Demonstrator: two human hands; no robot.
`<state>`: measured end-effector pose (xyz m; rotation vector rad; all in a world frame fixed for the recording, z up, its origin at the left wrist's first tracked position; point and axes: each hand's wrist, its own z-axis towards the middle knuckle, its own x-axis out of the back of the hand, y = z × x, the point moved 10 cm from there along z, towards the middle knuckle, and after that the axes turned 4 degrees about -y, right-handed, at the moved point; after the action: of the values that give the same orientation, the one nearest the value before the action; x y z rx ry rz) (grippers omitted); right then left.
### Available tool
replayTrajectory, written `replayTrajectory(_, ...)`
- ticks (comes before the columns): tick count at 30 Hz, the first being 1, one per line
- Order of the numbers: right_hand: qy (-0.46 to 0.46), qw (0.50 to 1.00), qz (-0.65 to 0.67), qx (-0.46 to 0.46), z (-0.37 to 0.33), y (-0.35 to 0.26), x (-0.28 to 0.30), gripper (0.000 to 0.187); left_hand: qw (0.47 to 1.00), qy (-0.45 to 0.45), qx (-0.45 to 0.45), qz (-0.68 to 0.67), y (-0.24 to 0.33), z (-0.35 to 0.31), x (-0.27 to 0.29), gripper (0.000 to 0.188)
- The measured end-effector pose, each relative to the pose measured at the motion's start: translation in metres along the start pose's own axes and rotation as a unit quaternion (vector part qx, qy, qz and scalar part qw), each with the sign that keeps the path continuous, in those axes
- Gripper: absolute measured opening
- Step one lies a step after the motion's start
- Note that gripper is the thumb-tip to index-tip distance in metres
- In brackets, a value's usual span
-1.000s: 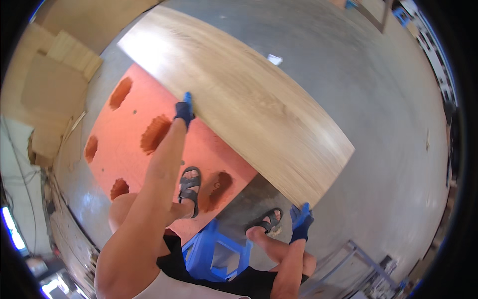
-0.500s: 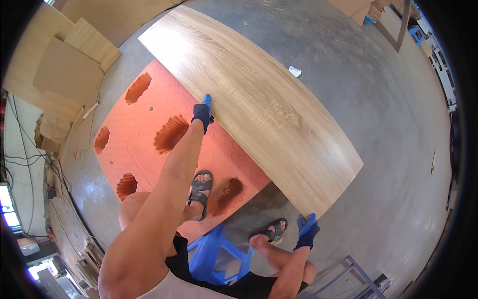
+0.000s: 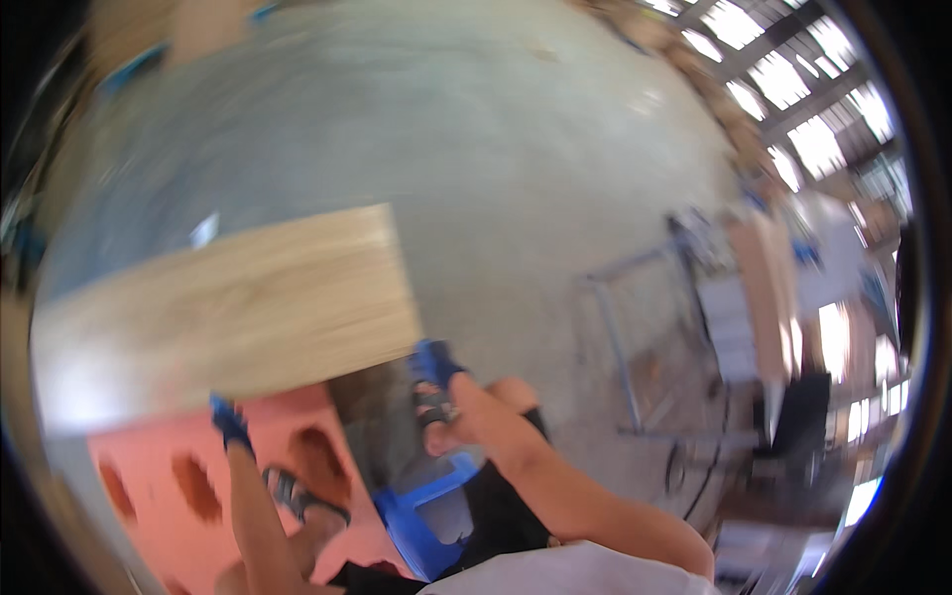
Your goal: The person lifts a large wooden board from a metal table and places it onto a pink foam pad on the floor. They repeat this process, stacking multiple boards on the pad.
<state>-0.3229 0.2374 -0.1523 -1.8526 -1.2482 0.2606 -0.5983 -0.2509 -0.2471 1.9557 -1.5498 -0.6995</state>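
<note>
Stool: blue, between the person's legs;
Pallet: orange, beneath the left sandal;
Left hand: blue-gloved, at the board's near edge; blur hides how far its fingers close;
Right hand: blue-gloved, by the near right corner; cannot tell its fingers' grip;
Board: wood-patterned, ahead and leftward, partly above the pallet;
Scrap: white, just beyond the board

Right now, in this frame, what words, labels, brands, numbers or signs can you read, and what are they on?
None can be read.
No lettering shows on the wooden board, orange pallet or blue stool.
Any marks on the white scrap are too small and blurred to tell.
</note>
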Motion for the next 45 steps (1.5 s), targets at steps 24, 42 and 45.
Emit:
replayTrajectory(24,0.374,0.741,0.433,0.351,-0.642,0.038,0.658,0.054,0.883,-0.369,0.145,0.252,-0.164,-0.316,-0.131,0.03)
replayTrajectory(42,-0.113,0.889,0.32,0.308,-0.58,-0.164,0.255,0.054,0.674,-0.729,-0.112,-0.055,0.027,-0.844,-0.285,0.046)
replayTrajectory(45,0.004,0.782,0.498,0.373,-0.58,-0.113,0.345,0.065,0.765,-0.637,-0.03,-0.09,0.049,-0.812,-0.28,0.043)
